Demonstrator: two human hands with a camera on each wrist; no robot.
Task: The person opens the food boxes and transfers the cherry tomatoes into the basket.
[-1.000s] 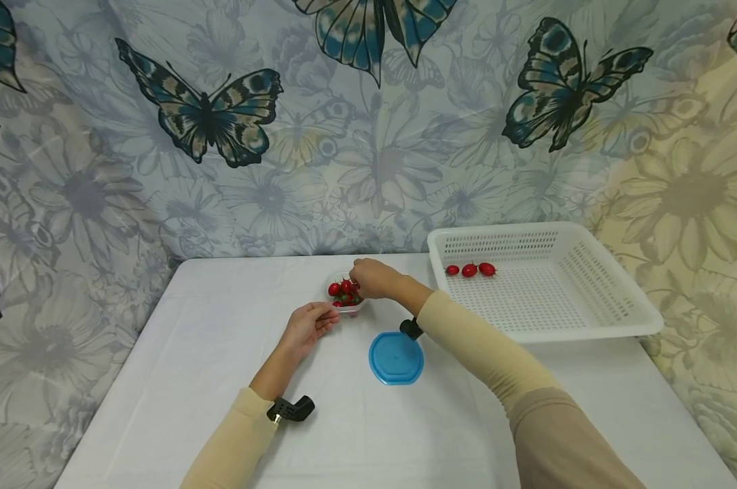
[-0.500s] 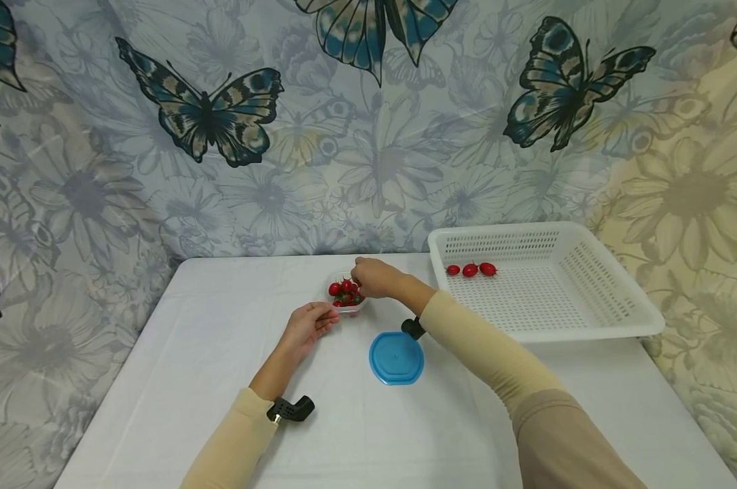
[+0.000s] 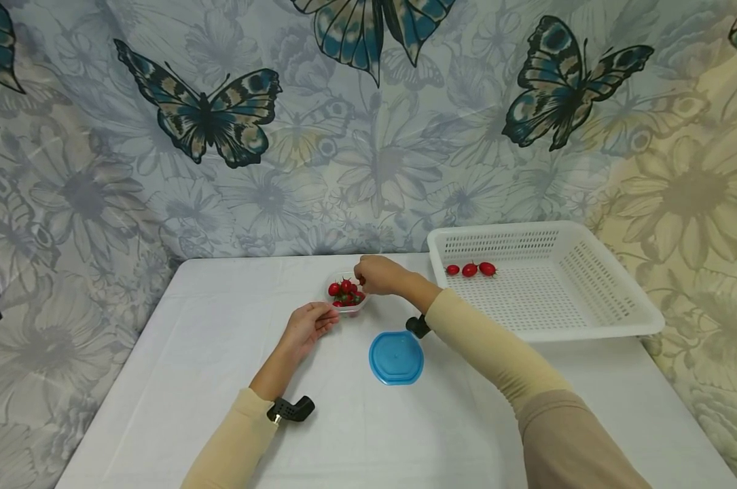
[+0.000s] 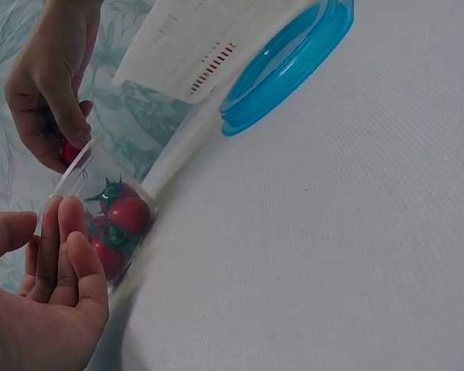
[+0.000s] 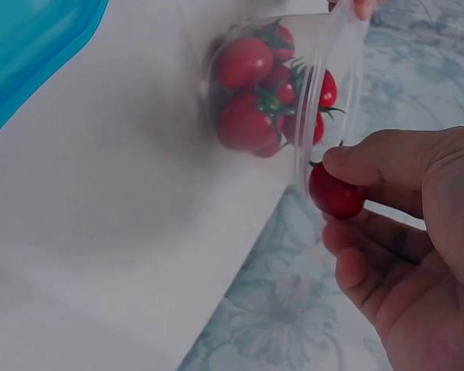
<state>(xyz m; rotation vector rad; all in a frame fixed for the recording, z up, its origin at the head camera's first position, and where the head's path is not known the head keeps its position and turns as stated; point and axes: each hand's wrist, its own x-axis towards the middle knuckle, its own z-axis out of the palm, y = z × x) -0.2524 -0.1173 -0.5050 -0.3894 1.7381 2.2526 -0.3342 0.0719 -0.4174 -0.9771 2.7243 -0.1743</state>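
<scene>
A small clear container (image 3: 351,312) of red cherry tomatoes (image 3: 345,288) stands near the table's far edge. In the right wrist view, my right hand (image 5: 417,232) pinches one cherry tomato (image 5: 336,192) between thumb and fingers, right at the container's rim. From the head, that right hand (image 3: 382,275) appears over the container's right side. My left hand (image 3: 307,326) is at the container's near left side. The left wrist view shows this hand (image 4: 50,286) with fingers extended against the container wall (image 4: 139,255), the thumb apart from them. Part of the rim is hidden behind the fingers.
A blue lid (image 3: 396,358) lies on the white-covered table (image 3: 160,380), nearer than the container. To the right stands a white perforated basket (image 3: 545,333), with three cherry tomatoes (image 3: 469,269) lined up at its left end. A butterfly-patterned cloth (image 3: 380,176) hangs behind the table.
My right hand has drawn slightly to the right and up with the cherry tomato, uncovering more of the container's contents. The left hand keeps its place.
</scene>
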